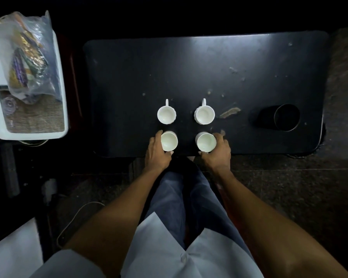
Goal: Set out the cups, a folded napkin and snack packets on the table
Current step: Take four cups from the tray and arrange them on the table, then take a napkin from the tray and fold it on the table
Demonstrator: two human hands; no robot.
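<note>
Several white cups stand in a square on the dark table (189,67). The far left cup (166,114) and far right cup (205,115) stand free, handles pointing away from me. My left hand (156,155) grips the near left cup (169,141) by its left side. The near right cup (205,142) is held by my right hand (218,152) around its right side. Both near cups rest close to the table's front edge. A clear plastic bag of snack packets (29,57) lies on a white tray at the left. No napkin is visible.
A dark cylindrical tumbler (286,117) stands on the table's right part. The white tray (61,109) sits on a stand left of the table, holding a woven mat. Scuffs and chipped spots mark the tabletop. My legs are below the table's front edge.
</note>
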